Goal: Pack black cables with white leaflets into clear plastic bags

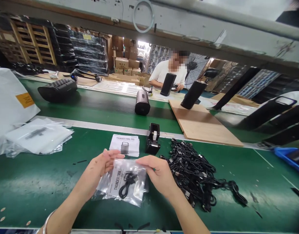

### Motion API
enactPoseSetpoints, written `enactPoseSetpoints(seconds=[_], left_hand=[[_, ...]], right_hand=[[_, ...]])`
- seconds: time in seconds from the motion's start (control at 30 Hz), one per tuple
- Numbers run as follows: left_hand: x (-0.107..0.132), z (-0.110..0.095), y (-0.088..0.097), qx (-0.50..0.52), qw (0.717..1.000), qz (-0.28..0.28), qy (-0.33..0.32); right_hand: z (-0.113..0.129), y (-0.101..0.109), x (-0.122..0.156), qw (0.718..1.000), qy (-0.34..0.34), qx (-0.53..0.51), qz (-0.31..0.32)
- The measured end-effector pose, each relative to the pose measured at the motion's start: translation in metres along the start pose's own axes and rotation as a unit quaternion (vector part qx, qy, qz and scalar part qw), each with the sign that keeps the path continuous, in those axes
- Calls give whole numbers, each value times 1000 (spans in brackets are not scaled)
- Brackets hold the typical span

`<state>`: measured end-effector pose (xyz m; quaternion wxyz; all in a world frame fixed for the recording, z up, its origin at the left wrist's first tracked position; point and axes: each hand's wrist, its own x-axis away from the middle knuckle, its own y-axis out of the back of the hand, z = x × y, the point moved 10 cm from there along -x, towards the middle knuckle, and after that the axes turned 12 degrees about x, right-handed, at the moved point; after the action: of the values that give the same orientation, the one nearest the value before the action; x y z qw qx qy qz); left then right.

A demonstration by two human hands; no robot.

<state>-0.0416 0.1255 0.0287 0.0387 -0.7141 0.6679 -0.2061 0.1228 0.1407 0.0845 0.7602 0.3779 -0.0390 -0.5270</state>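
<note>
A clear plastic bag (139, 194) holds a coiled black cable (124, 190) and a printed leaflet reading "THUNDER TRAIL" (116, 182). My right hand (160, 174) pinches the bag's top right edge between thumb and fingers. At the bag's upper left, my left hand (97, 170) has its fingers stretched out and slightly apart, close against the top edge. More clear bags (100, 188) lie under the filled one. Just beyond my hands are a stack of printed leaflets (132, 143) and a black tape dispenser (153, 139).
Black cables (190, 165) lie heaped at right. Flat plastic bags (42, 136) are piled left beside a white sack (10, 104). Across the green bench stand black speakers (142, 103) and a wooden board (205, 126). A person (169, 70) works opposite. A blue tray (289, 161) is far right.
</note>
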Motion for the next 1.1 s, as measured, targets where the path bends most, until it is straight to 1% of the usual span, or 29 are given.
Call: enactPoseSetpoints(seconds=[0.07, 0.13, 0.2, 0.27, 0.33, 0.37, 0.4, 0.43, 0.47, 0.5, 0.53, 0.57, 0.63, 0.67, 0.77, 0.9, 1.0, 1.1], left_hand=[[0, -1, -3, -31, 999, -3, 21], [1, -1, -9, -105, 994, 12, 33], [0, 2, -15, -165, 985, 38, 32], [0, 6, -16, -177, 983, 52, 22], [-1, 11, -10, -155, 987, 36, 11], [-1, 14, -6, -143, 990, 21, 3], [-1, 16, -1, -131, 991, 5, -4], [-1, 18, 3, -116, 993, -12, -11], [-1, 19, 6, -100, 994, -28, -17], [0, 21, 9, -81, 996, -43, -21], [0, 23, 10, -63, 996, -57, -24], [1, 24, 12, -48, 996, -71, -26], [1, 25, 13, -34, 994, -96, -32], [2, 25, 14, -32, 993, -109, -39], [2, 24, 15, -14, 990, -126, -64], [-1, 27, 12, 31, 991, -110, -71], [-2, 28, 10, 50, 991, -104, -69], [-1, 27, 10, 42, 990, -113, -74]], right_hand=[[12, 0, 2, 997, 53, 61, -5], [22, -1, 4, 989, 94, 111, -22], [27, -1, 7, 986, 108, 122, -36], [24, -2, 9, 990, 101, 96, -31], [13, 2, 10, 995, 69, 71, -31], [1, 10, 9, 996, 33, 65, -54], [-15, 22, 8, 994, -24, 62, -90], [-34, 35, 8, 985, -95, 62, -132], [-53, 47, 10, 970, -165, 62, -169], [-70, 56, 10, 954, -225, 58, -190], [-83, 59, 8, 944, -266, 50, -190], [-93, 58, 2, 940, -289, 38, -174], [-103, 51, -10, 942, -305, 4, -141], [-107, 47, -14, 940, -314, -17, -134], [-110, 37, -16, 930, -326, -85, -150], [-104, 24, -3, 924, -308, -145, -174], [-101, 18, 6, 928, -302, -137, -173], [-102, 16, 9, 932, -308, -90, -167]])
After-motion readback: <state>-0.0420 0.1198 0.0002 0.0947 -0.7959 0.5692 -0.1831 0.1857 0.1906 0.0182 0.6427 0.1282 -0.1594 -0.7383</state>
